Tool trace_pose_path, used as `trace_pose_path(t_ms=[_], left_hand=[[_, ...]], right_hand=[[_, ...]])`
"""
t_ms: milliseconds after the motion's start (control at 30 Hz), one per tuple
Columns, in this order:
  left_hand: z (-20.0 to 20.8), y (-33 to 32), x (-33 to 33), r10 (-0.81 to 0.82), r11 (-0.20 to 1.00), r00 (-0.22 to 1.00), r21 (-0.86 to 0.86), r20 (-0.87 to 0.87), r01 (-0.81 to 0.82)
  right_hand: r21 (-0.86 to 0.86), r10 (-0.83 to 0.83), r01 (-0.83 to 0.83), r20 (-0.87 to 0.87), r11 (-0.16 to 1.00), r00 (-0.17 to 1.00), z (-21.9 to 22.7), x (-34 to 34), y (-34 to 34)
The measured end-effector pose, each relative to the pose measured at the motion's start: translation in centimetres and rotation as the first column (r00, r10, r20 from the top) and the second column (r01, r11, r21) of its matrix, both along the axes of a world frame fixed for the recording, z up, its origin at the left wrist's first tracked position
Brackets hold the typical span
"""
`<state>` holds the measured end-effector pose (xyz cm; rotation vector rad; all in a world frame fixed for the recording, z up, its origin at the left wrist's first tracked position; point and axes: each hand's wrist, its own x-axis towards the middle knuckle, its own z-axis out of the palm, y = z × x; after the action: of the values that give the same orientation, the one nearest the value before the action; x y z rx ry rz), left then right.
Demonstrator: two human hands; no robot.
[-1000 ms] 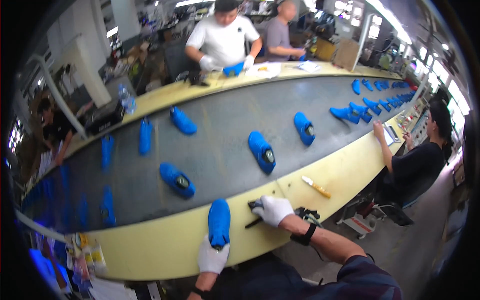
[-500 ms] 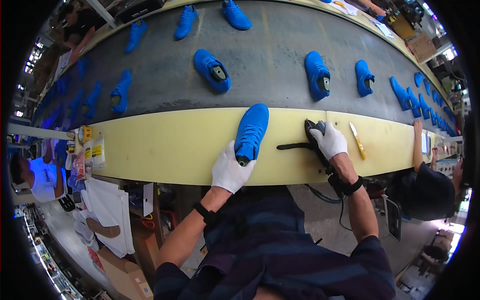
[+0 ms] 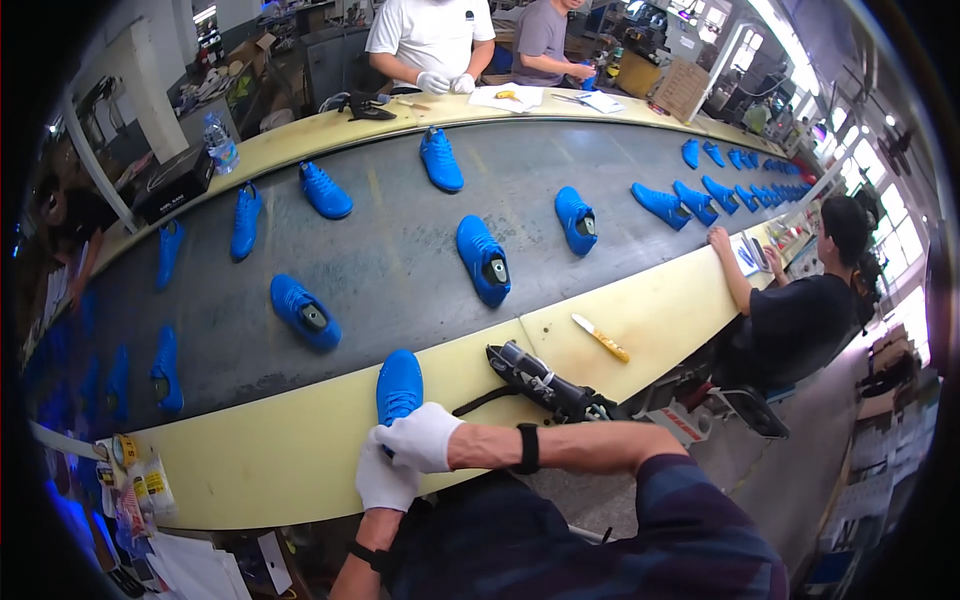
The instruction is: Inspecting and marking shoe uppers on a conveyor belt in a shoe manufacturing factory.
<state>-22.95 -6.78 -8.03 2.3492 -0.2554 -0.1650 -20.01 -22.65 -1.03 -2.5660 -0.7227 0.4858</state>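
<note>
A blue lace-up sneaker (image 3: 401, 385) is at the near edge of the cream worktop, its toe pointing away from me. My left hand (image 3: 386, 478), in a white glove, grips the heel end from below. Over the collar and lower laces lies my right hand (image 3: 424, 438), also gloved, with its fingers closed at the shoe and against the left hand; they hide the heel and the shoe's opening. To the right, a black hand-held tool with a dark cord (image 3: 540, 380) rests on the worktop, untouched. Beyond it lies a knife with a yellow handle (image 3: 602, 338).
A grey conveyor belt (image 3: 390, 270) runs past the worktop, carrying several blue sneakers (image 3: 484, 260). People work across the belt and at the right. At the left end are a yellow tape roll (image 3: 125, 451) and plastic bags. A bottle (image 3: 219, 145) stands on the far ledge.
My right hand has let go of the black tool and come left onto the sneaker's heel end. My view has turned and lifted, showing people across the belt.
</note>
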Motion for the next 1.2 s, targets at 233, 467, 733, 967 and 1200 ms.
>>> trace_pose_path(t_ms=[233, 467, 733, 967, 1200], left_hand=[[-0.1, -0.2, -0.8, 0.037, 0.968, 0.997, 0.250, -0.069, -0.018], [-0.2, -0.4, -0.4, -0.031, 0.986, 0.999, 0.165, -0.018, 0.033], [-0.8, 0.0, -0.4, 0.098, 0.986, 0.979, 0.149, -0.178, -0.072], [0.7, 0.1, -0.6, 0.139, 0.984, 0.959, 0.147, -0.248, -0.104], [1.9, 0.0, -0.8, 0.172, 0.980, 0.936, 0.151, -0.308, -0.130]], right_hand=[[-0.213, 0.265, -0.240, 0.097, 0.947, 0.959, -1.2, 2.1, 1.2], [-0.312, 0.304, -0.252, 0.132, 0.916, 0.943, -2.5, 2.0, 3.9], [-0.041, -0.002, 0.016, 0.322, 0.999, 0.947, -2.9, -2.1, 0.7], [0.091, -0.056, 0.040, 0.180, 0.995, 0.982, -2.1, -2.2, 0.5], [0.024, -0.126, 0.124, 0.066, 0.992, 0.990, -0.5, -2.7, 0.0]])
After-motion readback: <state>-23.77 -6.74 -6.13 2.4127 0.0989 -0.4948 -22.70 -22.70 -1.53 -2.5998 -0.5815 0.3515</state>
